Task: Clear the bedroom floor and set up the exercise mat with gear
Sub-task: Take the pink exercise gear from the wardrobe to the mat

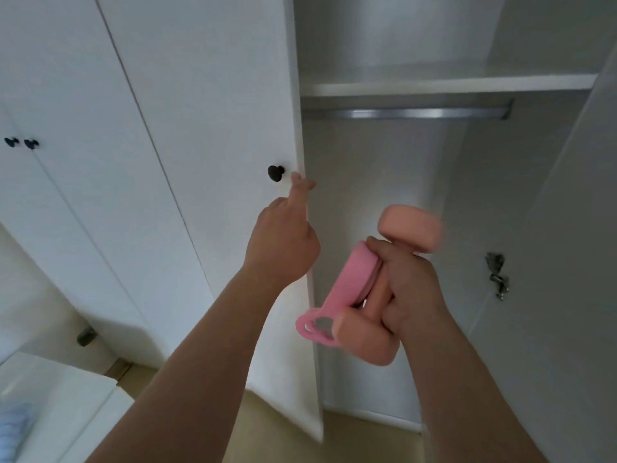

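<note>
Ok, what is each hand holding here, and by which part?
Right hand grips a pink dumbbell by its middle bar, a pink strap held alongside. Left hand touches the wardrobe door edge; a grip cannot be told.

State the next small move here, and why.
Probably swing the door shut with the left hand: its fingertips are at the door edge by the knob, and the right hand already holds the dumbbell and pink band.

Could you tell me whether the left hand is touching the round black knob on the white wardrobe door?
Apart. The head view shows a strip of white door between the round black knob and the fingertips of the left hand.
</note>
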The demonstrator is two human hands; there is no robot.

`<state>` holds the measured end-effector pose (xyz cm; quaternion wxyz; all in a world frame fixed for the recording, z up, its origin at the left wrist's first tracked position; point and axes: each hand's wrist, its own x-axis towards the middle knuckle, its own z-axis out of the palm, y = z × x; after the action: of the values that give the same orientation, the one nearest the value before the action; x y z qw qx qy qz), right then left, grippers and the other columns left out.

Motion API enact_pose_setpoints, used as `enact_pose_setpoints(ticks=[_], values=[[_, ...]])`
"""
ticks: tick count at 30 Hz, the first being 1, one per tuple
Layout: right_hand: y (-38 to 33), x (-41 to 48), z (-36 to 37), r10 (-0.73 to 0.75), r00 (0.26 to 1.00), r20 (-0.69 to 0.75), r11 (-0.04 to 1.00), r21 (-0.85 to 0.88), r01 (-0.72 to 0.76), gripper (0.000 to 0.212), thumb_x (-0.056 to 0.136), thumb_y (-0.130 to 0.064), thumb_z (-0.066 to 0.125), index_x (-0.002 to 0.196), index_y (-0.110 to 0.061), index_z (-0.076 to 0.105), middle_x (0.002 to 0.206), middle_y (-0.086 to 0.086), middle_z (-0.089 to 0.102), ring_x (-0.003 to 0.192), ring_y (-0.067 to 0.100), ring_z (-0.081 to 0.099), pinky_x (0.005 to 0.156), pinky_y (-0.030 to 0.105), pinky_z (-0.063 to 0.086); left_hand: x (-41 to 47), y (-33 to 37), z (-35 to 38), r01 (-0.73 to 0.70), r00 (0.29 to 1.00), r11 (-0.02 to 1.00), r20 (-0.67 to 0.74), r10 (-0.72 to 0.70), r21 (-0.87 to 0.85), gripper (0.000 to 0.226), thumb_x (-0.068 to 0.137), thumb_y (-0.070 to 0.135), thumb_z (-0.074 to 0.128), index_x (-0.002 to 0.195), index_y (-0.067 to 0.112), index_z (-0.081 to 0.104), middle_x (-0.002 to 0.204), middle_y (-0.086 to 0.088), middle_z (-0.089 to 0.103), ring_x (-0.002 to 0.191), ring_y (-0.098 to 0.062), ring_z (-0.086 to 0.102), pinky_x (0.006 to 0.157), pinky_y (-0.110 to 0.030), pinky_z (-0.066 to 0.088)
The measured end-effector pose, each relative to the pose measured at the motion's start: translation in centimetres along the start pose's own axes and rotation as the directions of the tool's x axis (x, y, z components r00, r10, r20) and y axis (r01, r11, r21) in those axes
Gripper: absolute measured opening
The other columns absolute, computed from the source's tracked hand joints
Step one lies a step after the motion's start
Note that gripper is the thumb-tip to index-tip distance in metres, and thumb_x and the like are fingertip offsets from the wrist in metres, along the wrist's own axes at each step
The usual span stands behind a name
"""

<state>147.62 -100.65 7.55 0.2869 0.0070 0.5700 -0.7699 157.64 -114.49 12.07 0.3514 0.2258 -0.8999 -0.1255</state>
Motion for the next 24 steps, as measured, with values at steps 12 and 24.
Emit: enact_pose_setpoints(ticks=[12, 24], values=[[-0.9, 4.3, -2.6, -0.051, 0.997, -0.057, 0.999, -0.024, 0.049, 0.053, 0.051, -0.044, 0.086, 0.095, -0.018, 0.074, 0.085, 0.003, 0.076, 0.088, 0.029, 0.074, 0.085, 0.048, 0.060, 4.2, 1.0, 3.1, 0.112, 0.986, 0.994, 0.123, -0.112, 0.007, 0.080, 0.085, -0.001, 0.044, 0.156, 0.027, 0.023, 0.070, 0.007, 0.051, 0.065, -0.016, 0.055, 0.062, -0.035, 0.040], [-0.9, 8.3, 1.6, -0.085, 0.978, -0.192, 0.996, 0.021, 0.091, 0.042, 0.065, -0.037, 0.087, 0.099, -0.015, 0.075, 0.093, 0.009, 0.078, 0.092, 0.031, 0.074, 0.093, 0.058, 0.057, 9.0, -1.9, 6.6, -0.048, 0.976, 0.997, 0.215, 0.035, 0.057, 0.088, 0.087, 0.002, 0.045, 0.158, 0.029, 0.001, 0.138, 0.004, 0.059, 0.059, -0.022, 0.057, 0.053, -0.031, 0.037]])
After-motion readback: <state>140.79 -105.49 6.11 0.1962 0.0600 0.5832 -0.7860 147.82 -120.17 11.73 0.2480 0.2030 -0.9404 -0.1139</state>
